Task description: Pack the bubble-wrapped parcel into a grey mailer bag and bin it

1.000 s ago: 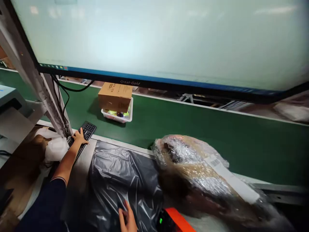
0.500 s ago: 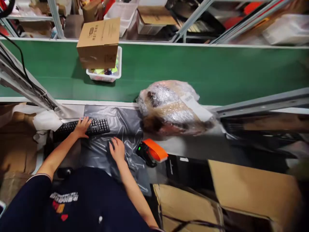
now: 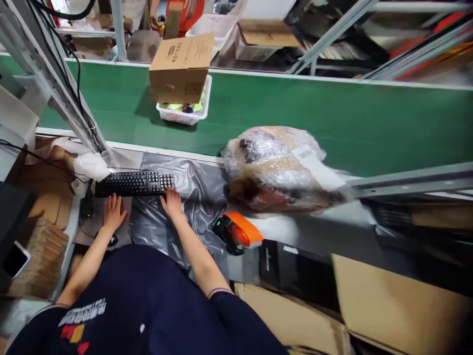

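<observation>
A black keyboard (image 3: 135, 183) lies on the work counter in front of me. My left hand (image 3: 113, 212) rests flat and open on the counter just below the keyboard's left half, holding nothing. My right hand (image 3: 171, 202) lies with fingers spread at the keyboard's right end, on a sheet of grey plastic film (image 3: 192, 197). To the right sits a bulky parcel wrapped in clear plastic (image 3: 277, 167) with a white label. An orange and black handheld scanner (image 3: 238, 232) lies between my right arm and the parcel.
A green conveyor belt (image 3: 295, 113) runs behind the counter, carrying a white basket (image 3: 183, 114) topped by a cardboard box (image 3: 181, 66). A metal post with cables (image 3: 62, 84) stands at left. Flat cardboard (image 3: 388, 301) is stacked at lower right. A phone (image 3: 15, 259) lies at far left.
My view dropped from the screen to the counter. My left hand came off the keys onto the counter below. My right hand moved up the film to the keyboard's right end.
</observation>
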`<state>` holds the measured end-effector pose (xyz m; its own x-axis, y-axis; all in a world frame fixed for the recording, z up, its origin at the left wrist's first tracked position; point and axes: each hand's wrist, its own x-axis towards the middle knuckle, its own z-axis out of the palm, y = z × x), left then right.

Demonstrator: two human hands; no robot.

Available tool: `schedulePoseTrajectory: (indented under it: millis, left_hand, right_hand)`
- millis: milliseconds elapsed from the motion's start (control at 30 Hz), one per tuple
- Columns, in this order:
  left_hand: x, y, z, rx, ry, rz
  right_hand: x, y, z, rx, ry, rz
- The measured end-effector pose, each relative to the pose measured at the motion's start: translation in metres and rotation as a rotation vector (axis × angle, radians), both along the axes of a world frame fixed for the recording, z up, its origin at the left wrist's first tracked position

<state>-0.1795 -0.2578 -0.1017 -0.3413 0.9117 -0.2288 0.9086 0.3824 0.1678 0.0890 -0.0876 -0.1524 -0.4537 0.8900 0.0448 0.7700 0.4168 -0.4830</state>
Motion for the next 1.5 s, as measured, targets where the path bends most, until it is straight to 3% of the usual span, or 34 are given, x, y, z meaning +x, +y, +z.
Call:
schedulePoseTrajectory:
  millis: [267,567,633,800,1000,1300,1500]
  left_hand:
    - [0.009,0.005,0.013,-0.047,-0.013,-0.054]
    - [0.002,-0.008,0.006,-0.028,-0.023,0.028]
    - [-0.006,-0.004,0.007,-0.040,-0.024,0.020]
    - [-0.029,0.017,0.014,-0.051,0.006,0.008]
    - [-0.045,0.028,0.013,-0.052,0.022,-0.028]
    - [-0.050,0.018,0.005,-0.048,0.044,0.080]
    - [-0.048,0.017,0.007,-0.021,0.029,0.125]
  right_hand:
    - [-0.017,0.026,-0.002,0.010,-0.004,-0.005]
    - [-0.016,-0.019,-0.016,0.048,0.058,-0.053]
    - [-0.029,-0.021,-0.012,0.059,0.060,-0.052]
    - [-0.089,-0.027,0.008,0.032,0.006,0.153]
    - [-0.142,-0.036,0.020,0.006,-0.043,0.264]
    - [-0.172,-0.027,0.019,-0.006,-0.026,0.304]
    - [-0.167,-0.024,0.016,0.004,0.020,0.253]
